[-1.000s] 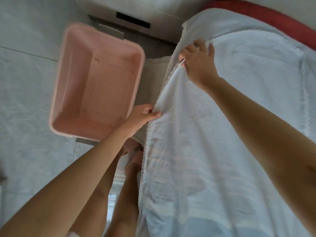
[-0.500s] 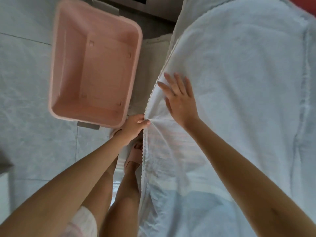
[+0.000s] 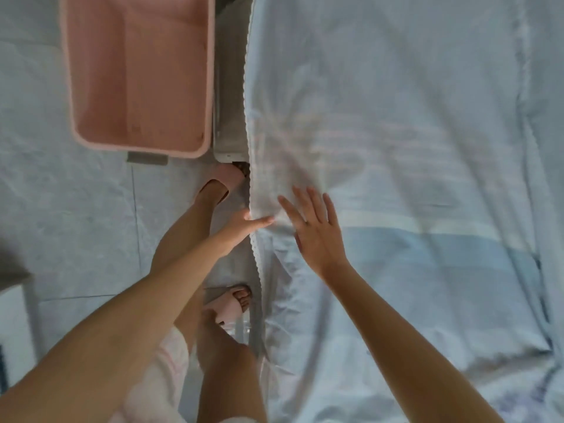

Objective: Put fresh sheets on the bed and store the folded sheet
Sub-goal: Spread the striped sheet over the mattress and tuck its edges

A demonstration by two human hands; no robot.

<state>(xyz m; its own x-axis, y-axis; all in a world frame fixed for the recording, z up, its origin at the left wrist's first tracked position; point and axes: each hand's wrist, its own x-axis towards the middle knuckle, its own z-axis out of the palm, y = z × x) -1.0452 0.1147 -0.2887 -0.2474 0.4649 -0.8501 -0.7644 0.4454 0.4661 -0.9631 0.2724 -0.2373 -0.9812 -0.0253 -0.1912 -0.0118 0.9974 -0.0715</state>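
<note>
A white sheet with a scalloped lace edge covers the bed on the right; a pale blue stripe shows through it lower down. My left hand pinches the sheet's left edge at the bedside, thumb on top. My right hand lies flat on the sheet just right of it, fingers spread and pointing up the bed. An empty pink plastic bin stands on the floor to the left of the bed. No folded sheet is in view.
Grey tiled floor runs along the left of the bed. My feet in pink slippers stand in the narrow gap beside the bed. A white piece of furniture sits at the left edge.
Both hands have slid down the sheet's left edge toward me. My right hand let go of the edge and now lies flat. The view has shifted down the bed.
</note>
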